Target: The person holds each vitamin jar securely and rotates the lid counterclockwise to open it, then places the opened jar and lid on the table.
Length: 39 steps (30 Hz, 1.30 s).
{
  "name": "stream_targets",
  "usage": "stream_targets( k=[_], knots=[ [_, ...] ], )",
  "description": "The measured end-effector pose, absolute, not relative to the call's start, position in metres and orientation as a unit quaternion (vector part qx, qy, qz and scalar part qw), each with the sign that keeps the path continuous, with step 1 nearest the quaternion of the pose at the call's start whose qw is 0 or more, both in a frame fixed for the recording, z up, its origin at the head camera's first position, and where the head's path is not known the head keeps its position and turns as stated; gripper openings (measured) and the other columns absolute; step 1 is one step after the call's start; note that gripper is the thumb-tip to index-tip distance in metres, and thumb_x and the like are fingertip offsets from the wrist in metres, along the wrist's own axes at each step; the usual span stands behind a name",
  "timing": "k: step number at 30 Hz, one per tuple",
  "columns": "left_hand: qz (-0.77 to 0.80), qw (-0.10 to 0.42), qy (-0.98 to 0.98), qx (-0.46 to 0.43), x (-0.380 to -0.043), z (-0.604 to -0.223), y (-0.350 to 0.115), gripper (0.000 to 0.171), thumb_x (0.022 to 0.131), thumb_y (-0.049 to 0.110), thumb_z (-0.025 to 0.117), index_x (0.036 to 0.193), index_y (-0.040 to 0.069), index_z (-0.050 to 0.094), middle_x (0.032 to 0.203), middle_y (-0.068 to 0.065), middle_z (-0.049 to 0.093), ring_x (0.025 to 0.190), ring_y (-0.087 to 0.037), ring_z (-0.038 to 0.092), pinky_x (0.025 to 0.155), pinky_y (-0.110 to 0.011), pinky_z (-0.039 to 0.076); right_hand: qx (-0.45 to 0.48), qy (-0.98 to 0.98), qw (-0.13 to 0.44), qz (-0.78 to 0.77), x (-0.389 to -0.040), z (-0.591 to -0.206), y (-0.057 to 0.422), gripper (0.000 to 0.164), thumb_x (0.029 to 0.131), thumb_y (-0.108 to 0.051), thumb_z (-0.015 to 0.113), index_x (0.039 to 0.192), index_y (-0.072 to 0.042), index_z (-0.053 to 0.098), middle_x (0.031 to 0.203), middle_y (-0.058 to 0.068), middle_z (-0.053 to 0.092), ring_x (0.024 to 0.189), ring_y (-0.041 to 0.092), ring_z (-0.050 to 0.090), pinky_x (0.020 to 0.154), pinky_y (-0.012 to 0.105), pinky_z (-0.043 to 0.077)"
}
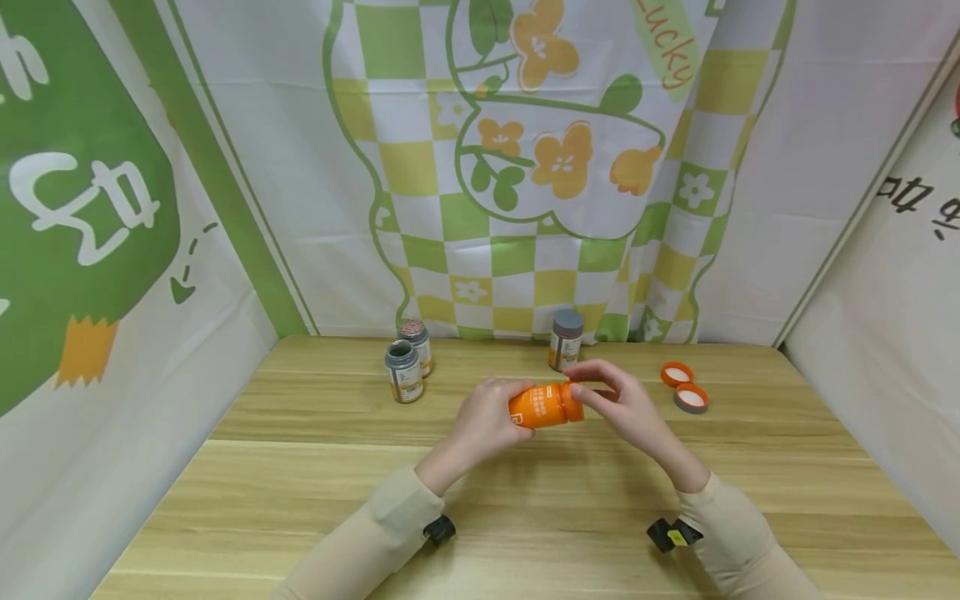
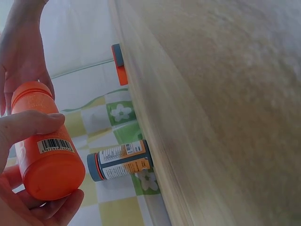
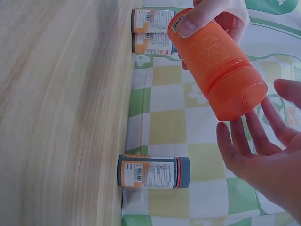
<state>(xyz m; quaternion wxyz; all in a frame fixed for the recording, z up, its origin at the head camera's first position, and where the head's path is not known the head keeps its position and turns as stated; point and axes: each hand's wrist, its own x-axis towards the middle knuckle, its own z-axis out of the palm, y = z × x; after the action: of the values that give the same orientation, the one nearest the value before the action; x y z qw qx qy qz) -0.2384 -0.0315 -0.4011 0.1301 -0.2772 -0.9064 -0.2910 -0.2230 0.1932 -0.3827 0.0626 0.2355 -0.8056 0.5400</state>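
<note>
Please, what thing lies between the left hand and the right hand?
The orange bottle, its cap toward the right hand, as the head view shows.

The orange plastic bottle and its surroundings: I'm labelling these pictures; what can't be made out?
Head view: base of the orange plastic bottle, hidden by the left grip.
All views: its contents, hidden by walls and round orange cap.
Head view: fine print on the grey-lidded cylindrical bottle, too small.
Right wrist view: part of the right grip, cut off by the right edge.
</note>
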Motion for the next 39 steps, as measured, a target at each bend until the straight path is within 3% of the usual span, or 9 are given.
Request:
stream_targets(
  k=[9, 14, 23, 39],
  knots=[
    [-0.281, 0.134, -0.909, -0.276, -0.2384, -0.3997, -0.0311, 0.060, 0.059, 0.017, 0.084, 0.117, 0.014, 0.066, 0.108, -0.003, 0.070, 0.093, -0.017, 0.060, 0.078, -0.033, 0.048, 0.162, -0.839, 0.043, 0.517, -0.2280, -0.3830, 0.1904, 0.036, 0.095, -0.037, 0.054, 0.121, -0.012, 0.059, 0.117, 0.011, 0.062, 0.100, 0.022, 0.061, 0.081, 0.037, 0.054],
    [-0.278, 0.134, -0.910, -0.277, -0.2406, -0.4003, -0.0306, 0.060, 0.060, 0.017, 0.084, 0.117, 0.014, 0.066, 0.108, -0.003, 0.069, 0.093, -0.018, 0.060, 0.078, -0.034, 0.048, 0.109, -0.854, -0.004, 0.508, -0.2301, -0.3832, 0.1876, 0.050, 0.096, -0.045, 0.049, 0.127, -0.006, 0.054, 0.118, 0.017, 0.060, 0.099, 0.025, 0.061, 0.079, 0.043, 0.054],
    [-0.271, 0.143, -0.912, -0.272, -0.2407, -0.4011, -0.0313, 0.060, 0.060, 0.018, 0.084, 0.116, 0.015, 0.066, 0.105, -0.003, 0.070, 0.091, -0.017, 0.060, 0.075, -0.032, 0.048, 0.088, -0.852, -0.053, 0.514, -0.2313, -0.3862, 0.1844, 0.056, 0.097, -0.047, 0.045, 0.127, 0.000, 0.052, 0.117, 0.021, 0.060, 0.091, 0.024, 0.064, 0.076, 0.038, 0.056],
    [-0.274, 0.149, -0.911, -0.270, -0.2390, -0.4002, -0.0319, 0.058, 0.060, 0.019, 0.084, 0.115, 0.015, 0.066, 0.105, -0.002, 0.070, 0.091, -0.017, 0.060, 0.075, -0.032, 0.048, 0.116, -0.843, -0.037, 0.524, -0.2292, -0.3871, 0.1858, 0.050, 0.096, -0.040, 0.051, 0.123, 0.002, 0.055, 0.116, 0.020, 0.061, 0.096, 0.024, 0.064, 0.078, 0.037, 0.056]
  ],
)
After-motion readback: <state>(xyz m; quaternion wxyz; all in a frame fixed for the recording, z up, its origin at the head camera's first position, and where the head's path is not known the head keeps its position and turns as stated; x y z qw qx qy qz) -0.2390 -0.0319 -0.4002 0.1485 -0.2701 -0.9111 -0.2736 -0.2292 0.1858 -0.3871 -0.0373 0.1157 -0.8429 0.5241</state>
